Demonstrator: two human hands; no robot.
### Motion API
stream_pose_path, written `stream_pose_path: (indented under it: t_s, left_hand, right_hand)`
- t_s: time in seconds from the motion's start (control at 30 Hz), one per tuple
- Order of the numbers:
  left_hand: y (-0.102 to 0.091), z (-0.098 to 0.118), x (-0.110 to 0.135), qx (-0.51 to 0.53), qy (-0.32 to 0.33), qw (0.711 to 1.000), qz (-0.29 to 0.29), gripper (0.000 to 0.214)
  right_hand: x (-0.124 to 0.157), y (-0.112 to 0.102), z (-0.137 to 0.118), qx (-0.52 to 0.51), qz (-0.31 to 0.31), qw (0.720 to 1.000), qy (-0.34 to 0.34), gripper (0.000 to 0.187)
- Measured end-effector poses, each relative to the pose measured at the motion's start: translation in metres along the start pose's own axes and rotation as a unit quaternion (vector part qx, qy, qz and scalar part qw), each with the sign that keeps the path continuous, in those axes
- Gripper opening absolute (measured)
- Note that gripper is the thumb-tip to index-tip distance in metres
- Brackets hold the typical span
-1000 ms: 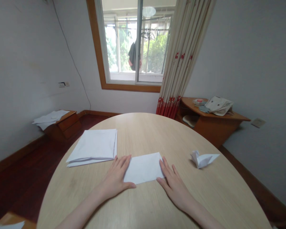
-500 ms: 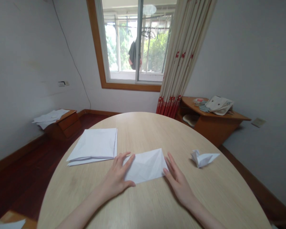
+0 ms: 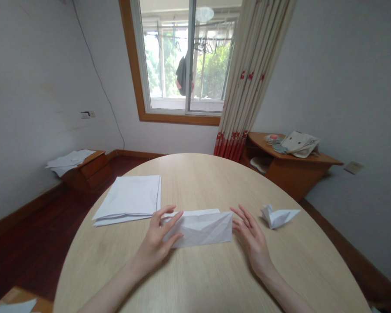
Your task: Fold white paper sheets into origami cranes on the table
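A creased white sheet of paper [image 3: 202, 228] lies partly unfolded on the round wooden table [image 3: 202, 278] in front of me. My left hand [image 3: 158, 239] pinches its left end between thumb and fingers. My right hand [image 3: 252, 239] hovers at the sheet's right edge with fingers spread, touching or nearly touching the paper. A small folded paper figure [image 3: 276, 216] sits on the table to the right of my right hand. A stack of white sheets [image 3: 130, 200] lies to the left, beyond my left hand.
A low wooden cabinet [image 3: 84, 167] with papers stands at the left wall. At the right a wooden corner desk [image 3: 293, 167] carries a cloth bag. A window and a patterned curtain [image 3: 247, 82] are behind the table.
The folded sheet has been opened out wider and its front flap lifted. My left hand went from flat to pinching the left end. My right hand slid right and rose off the table.
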State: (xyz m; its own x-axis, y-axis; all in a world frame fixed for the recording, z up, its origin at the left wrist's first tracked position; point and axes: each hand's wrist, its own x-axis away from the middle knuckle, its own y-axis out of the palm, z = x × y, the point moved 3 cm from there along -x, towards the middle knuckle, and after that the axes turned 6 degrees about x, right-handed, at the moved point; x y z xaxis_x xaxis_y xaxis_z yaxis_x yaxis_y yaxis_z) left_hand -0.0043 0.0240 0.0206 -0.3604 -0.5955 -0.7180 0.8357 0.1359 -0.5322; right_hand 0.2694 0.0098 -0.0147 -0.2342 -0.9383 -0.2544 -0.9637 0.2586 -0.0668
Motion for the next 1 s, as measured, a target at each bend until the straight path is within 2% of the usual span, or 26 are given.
stream_pose_path:
  t_s: [0.17,0.33,0.43,0.53,0.63,0.7,0.83,1.0]
  left_hand:
    - [-0.01,0.013,-0.003,0.132,-0.033,0.99,0.043,0.048]
    - [-0.011,0.009,-0.003,0.32,-0.111,0.939,0.062,0.037]
    - [-0.01,0.005,-0.005,0.406,-0.15,0.9,0.046,0.042]
    - [-0.006,0.003,-0.008,0.475,-0.193,0.859,0.0,0.053]
    - [0.0,0.001,-0.008,0.505,-0.243,0.825,-0.068,0.061]
    - [0.004,0.0,-0.008,0.484,-0.256,0.829,-0.114,0.058]
    - [0.008,0.003,-0.008,0.396,-0.248,0.862,-0.198,0.048]
    - [0.013,0.008,-0.005,0.346,-0.253,0.869,-0.247,0.043]
  right_hand:
    - [-0.003,-0.009,-0.009,-0.05,0.042,0.998,-0.015,0.043]
    - [-0.004,-0.013,-0.014,-0.02,0.057,0.998,-0.011,0.038]
    - [-0.003,-0.01,-0.017,-0.003,0.015,1.0,0.018,0.039]
    - [-0.002,-0.006,-0.019,0.037,-0.069,0.996,0.043,0.04]
    - [-0.001,-0.001,-0.02,0.089,-0.159,0.983,0.011,0.04]
    - [0.0,0.003,-0.021,0.111,-0.212,0.97,-0.03,0.04]
    - [0.004,0.009,-0.02,0.14,-0.298,0.941,-0.079,0.041]
    - [0.01,0.012,-0.013,0.251,-0.357,0.892,-0.115,0.049]
